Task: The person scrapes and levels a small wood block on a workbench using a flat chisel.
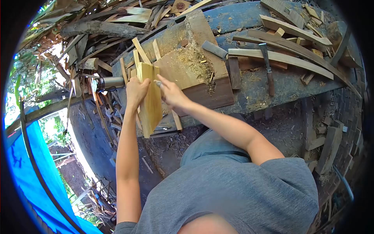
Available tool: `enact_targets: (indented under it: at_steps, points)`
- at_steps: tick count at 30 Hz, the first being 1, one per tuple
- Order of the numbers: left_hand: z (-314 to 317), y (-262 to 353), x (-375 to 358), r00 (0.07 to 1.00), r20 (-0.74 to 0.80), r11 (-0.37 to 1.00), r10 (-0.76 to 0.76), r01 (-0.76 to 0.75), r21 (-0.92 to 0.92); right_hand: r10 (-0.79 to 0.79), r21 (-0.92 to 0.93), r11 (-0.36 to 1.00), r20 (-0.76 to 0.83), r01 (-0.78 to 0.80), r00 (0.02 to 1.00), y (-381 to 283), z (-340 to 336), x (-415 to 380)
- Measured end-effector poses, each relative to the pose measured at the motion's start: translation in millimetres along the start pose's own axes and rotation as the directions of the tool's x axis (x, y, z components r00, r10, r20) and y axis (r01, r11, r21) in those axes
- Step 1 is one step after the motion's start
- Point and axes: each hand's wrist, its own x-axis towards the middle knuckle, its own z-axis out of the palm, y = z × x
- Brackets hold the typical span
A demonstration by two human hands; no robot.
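A thick yellowish wooden block (150, 105) stands on its edge near the left end of the workbench. My left hand (137, 93) grips its left side near the top, fingers wrapped round it. On the block's right side is my right hand (171, 93), fingers bent, with a small pale object (158, 83) at the fingertips that is too small to name. Right of my right hand, a wide brown board (194, 70) lies flat with sawdust and shavings on it.
On the workbench (253, 91) to the right lie a chisel (267, 64), a dark grey block (214, 50) and long curved wood strips (284, 58). A metal cylinder (113, 82) is left of my left hand. Scrap wood (105, 29) is piled behind. A blue tarp (35, 163) hangs at the left.
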Motion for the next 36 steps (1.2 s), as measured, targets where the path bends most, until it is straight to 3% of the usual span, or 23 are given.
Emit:
enact_targets:
  at_steps: [3,4,5,7,11,13,14,16,17,19,20,21,23,24,25,27,28,29,32,34,35,36]
  points:
    - [1,-9,8,0.999,-0.041,0.999,0.029,-0.028,0.031,0.455,0.122,0.867,0.198,-0.483,0.868,-15,3,3]
    - [0,-14,7,0.999,-0.036,0.995,0.012,-0.016,-0.102,-0.087,-0.019,0.996,-0.052,0.086,0.995,-5,21,-1]
    - [0,-20,6,1.0,-0.028,0.972,-0.007,0.0,-0.234,-0.07,0.005,0.998,0.016,0.07,0.997,9,24,-7]
    - [0,-26,8,1.0,-0.026,0.964,0.009,-0.015,-0.266,-0.035,0.046,0.999,0.151,0.029,0.988,-14,18,-30]
    - [1,-35,7,0.998,-0.008,0.885,-0.055,0.045,-0.463,-0.136,-0.014,0.99,0.18,0.141,0.974,5,24,5]
    - [2,-36,7,0.997,0.017,0.85,-0.076,0.073,-0.522,0.025,0.021,0.999,0.142,-0.029,0.99,-7,26,7]
    - [6,-35,8,0.999,-0.024,0.887,-0.046,0.029,-0.462,0.078,0.033,0.996,0.127,-0.082,0.989,-10,27,5]
    - [9,-35,10,0.996,-0.085,0.909,-0.031,-0.007,-0.417,-0.115,0.055,0.992,0.105,0.11,0.988,7,35,-13]
    - [7,-36,10,0.996,-0.085,0.908,-0.038,-0.001,-0.42,-0.111,0.052,0.993,0.11,0.106,0.988,17,36,-10]
    - [-1,-32,6,0.998,0.004,0.893,-0.068,0.062,-0.445,-0.226,-0.13,0.964,0.067,0.233,0.972,19,31,0]
    - [0,-32,4,0.997,0.001,0.893,-0.073,0.066,-0.445,0.107,0.018,0.994,0.139,-0.111,0.984,8,21,7]
    - [1,-32,4,0.996,-0.013,0.895,-0.085,0.071,-0.44,0.104,0.02,0.994,0.142,-0.108,0.984,2,20,11]
    - [2,-29,6,0.996,-0.025,0.9,-0.082,0.063,-0.431,0.264,-0.007,0.964,0.132,-0.265,0.956,-6,18,18]
    - [3,-28,5,0.996,-0.044,0.894,-0.074,0.046,-0.446,0.172,-0.036,0.985,0.131,-0.169,0.976,-9,20,7]
    - [4,-29,4,0.996,-0.061,0.887,-0.071,0.035,-0.461,0.172,-0.039,0.985,0.129,-0.168,0.977,-3,26,-4]
    - [2,-35,9,0.996,-0.045,0.896,-0.071,0.043,-0.441,-0.119,-0.043,0.991,0.134,0.125,0.984,16,37,-20]
    - [2,-38,8,0.997,-0.028,0.907,-0.068,0.05,-0.418,-0.112,-0.043,0.992,0.142,0.119,0.984,22,35,-15]
    - [4,-39,8,0.997,-0.028,0.907,-0.073,0.055,-0.418,0.042,0.032,0.998,0.129,-0.047,0.991,27,28,0]
    - [7,-34,7,0.992,-0.083,0.919,-0.09,0.051,-0.392,0.313,-0.079,0.95,0.17,-0.303,0.935,-1,8,11]
    - [6,-35,6,0.994,-0.07,0.896,-0.085,0.045,-0.442,0.256,-0.128,0.962,0.137,-0.24,0.957,28,26,5]
    - [7,-35,6,0.995,-0.055,0.869,-0.086,0.048,-0.492,-0.064,-0.158,0.985,0.05,0.072,0.997,63,38,4]
    - [6,-37,8,0.995,-0.056,0.867,-0.088,0.049,-0.496,-0.384,-0.211,0.904,-0.019,0.372,0.923,82,44,5]
